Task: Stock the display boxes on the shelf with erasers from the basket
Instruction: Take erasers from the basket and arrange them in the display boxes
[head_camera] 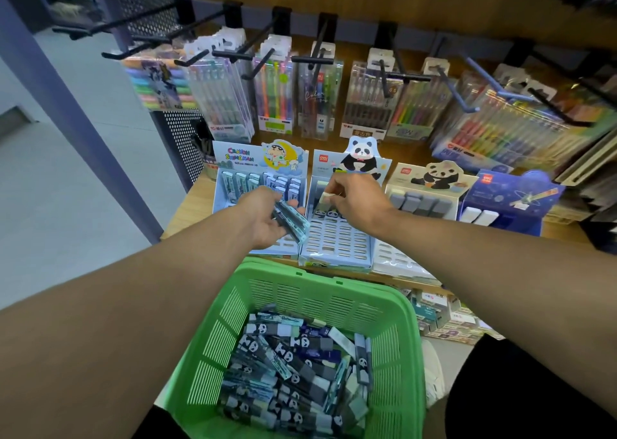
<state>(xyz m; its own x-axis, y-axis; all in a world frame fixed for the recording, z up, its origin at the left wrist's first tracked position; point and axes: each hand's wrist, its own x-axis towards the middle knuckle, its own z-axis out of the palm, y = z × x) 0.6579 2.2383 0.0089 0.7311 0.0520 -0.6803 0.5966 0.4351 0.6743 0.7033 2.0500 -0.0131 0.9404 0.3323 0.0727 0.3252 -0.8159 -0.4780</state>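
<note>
Left hand (267, 216), palm up, grips teal erasers (291, 220); right hand (355, 201) pinches one eraser (324, 198) over the panda box (335, 238).

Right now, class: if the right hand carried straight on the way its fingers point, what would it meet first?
The right hand pinches an eraser and points down into the panda display box. It would probably meet the erasers already standing at the box's back first, though depth is unclear.

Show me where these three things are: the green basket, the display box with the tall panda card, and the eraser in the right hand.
green basket (320, 300): head view, on its far wall.
panda display box (335, 243): head view, on its empty slotted tray.
eraser (325, 198): head view, on the pale end below the right hand's fingertips.
</note>
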